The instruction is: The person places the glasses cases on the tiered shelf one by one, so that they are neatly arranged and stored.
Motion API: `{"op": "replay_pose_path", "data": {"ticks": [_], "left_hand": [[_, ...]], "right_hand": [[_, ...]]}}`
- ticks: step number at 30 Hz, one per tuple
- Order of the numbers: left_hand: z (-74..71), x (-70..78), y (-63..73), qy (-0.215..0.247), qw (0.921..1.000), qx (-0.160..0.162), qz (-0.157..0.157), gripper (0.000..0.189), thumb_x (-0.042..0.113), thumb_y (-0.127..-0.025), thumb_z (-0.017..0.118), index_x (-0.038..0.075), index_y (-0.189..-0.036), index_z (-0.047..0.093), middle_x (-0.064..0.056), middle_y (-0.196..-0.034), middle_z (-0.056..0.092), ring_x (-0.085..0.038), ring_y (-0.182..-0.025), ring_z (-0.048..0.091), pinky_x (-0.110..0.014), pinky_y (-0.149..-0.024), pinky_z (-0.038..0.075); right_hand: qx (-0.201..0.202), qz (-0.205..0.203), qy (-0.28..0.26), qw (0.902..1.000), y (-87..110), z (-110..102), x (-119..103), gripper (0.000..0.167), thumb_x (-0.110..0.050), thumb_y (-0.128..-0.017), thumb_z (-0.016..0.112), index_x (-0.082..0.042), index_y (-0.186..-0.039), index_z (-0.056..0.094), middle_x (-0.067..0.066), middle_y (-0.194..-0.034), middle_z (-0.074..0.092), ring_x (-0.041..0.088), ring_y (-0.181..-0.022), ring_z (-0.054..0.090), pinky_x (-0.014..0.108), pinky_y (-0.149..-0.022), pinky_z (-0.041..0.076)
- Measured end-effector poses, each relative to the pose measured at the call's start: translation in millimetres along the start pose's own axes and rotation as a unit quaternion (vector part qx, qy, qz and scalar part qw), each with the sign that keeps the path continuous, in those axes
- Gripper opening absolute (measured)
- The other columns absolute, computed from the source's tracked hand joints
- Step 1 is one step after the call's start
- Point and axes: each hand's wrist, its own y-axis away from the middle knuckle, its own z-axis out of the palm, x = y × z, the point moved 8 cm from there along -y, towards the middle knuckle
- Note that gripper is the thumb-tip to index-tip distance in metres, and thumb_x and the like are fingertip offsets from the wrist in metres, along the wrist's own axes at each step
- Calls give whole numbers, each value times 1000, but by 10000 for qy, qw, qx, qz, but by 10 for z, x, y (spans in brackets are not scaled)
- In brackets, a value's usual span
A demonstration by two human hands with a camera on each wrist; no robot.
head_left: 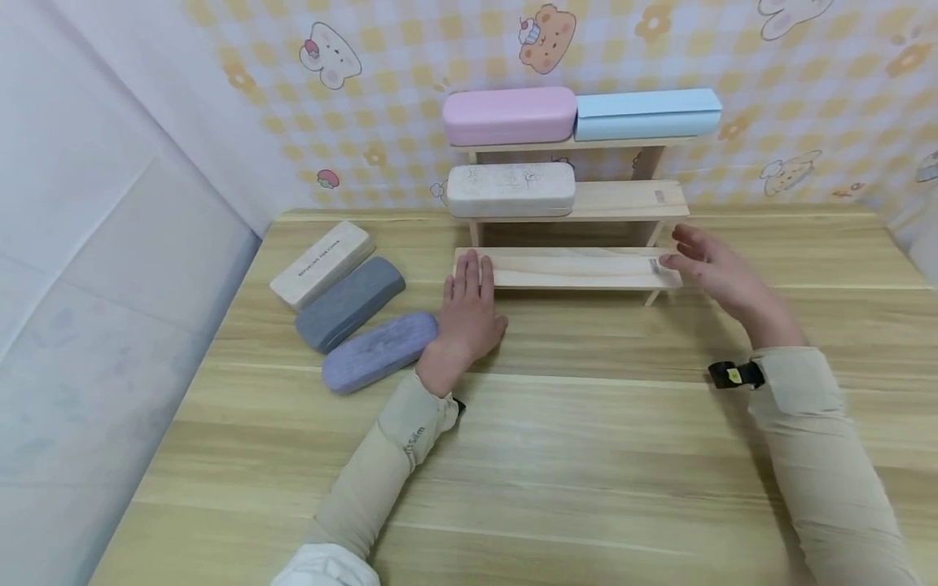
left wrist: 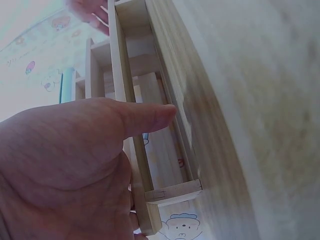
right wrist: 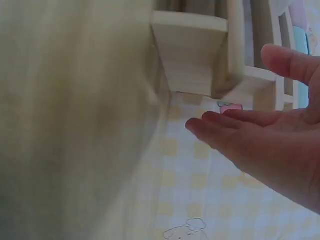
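Note:
A stepped wooden shelf (head_left: 579, 267) with three tiers stands against the patterned backdrop. My left hand (head_left: 469, 317) lies with straight fingers over the left end of its lowest tier, and the left wrist view shows the thumb (left wrist: 150, 117) extended in front of the frame. At the right end of that tier, my right hand (head_left: 721, 273) is held with relaxed fingers, thumb near the corner; nothing is in it. On the top tier sit a pink glasses case (head_left: 509, 116) and a light blue glasses case (head_left: 648, 114). A white, crackle-patterned glasses case (head_left: 511, 190) occupies the middle tier's left half.
Left of the shelf, three more cases lie slanted on the wooden table (head_left: 572, 472): a cream lettered one (head_left: 322, 264), a grey one (head_left: 350, 304) and a purple one (head_left: 379, 352) close beside my left wrist. A white wall (head_left: 110, 244) borders the table's left side.

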Motion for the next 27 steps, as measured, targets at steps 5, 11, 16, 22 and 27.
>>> {"op": "replay_pose_path", "data": {"ticks": [5, 11, 16, 22, 27], "left_hand": [[-6, -5, 5, 15, 10000, 32, -4, 88, 40, -105, 49, 2, -161, -7, -20, -169, -13, -32, -159, -10, -46, -130, 7], [-18, -3, 14, 77, 10000, 57, 11, 88, 40, -105, 50, 2, -161, -7, -20, -169, -13, -32, -159, -10, -47, -130, 7], [-21, -3, 22, 281, 9996, 29, 37, 89, 39, -105, 50, 2, -160, -8, -19, -168, -16, -32, -158, -13, -48, -130, 5], [-136, -138, 82, 1196, 9928, -1, -20, 94, 39, -103, 52, 4, -159, -15, -15, -165, -29, -31, -155, -25, -55, -127, -4], [-539, -456, 207, 1927, 9779, 772, 250, 96, 37, -103, 53, 4, -158, -18, -15, -164, -30, -34, -154, -28, -63, -122, -12]], "right_hand": [[-341, -215, -29, 9992, -21, 170, 16, 91, -30, -105, 52, -2, -158, -16, 21, -168, -13, 45, -156, -4, 59, -125, 5], [-567, -493, 897, 9931, 1, 269, 25, 98, -33, -103, 56, 3, -156, -19, 23, -164, -27, 45, -153, -21, 65, -122, -5], [-729, -622, 1352, 9862, 42, 327, 2, 97, -41, -106, 47, 4, -151, -26, 20, -159, -39, 41, -149, -34, 66, -121, -9], [-773, -680, 1490, 9835, 51, 351, -29, 96, -44, -106, 43, 5, -152, -25, 20, -160, -38, 40, -149, -33, 67, -121, -6], [-752, -635, 1486, 9840, 56, 344, -25, 96, -44, -106, 43, 5, -152, -26, 21, -160, -37, 41, -149, -33, 67, -121, -5]]}}
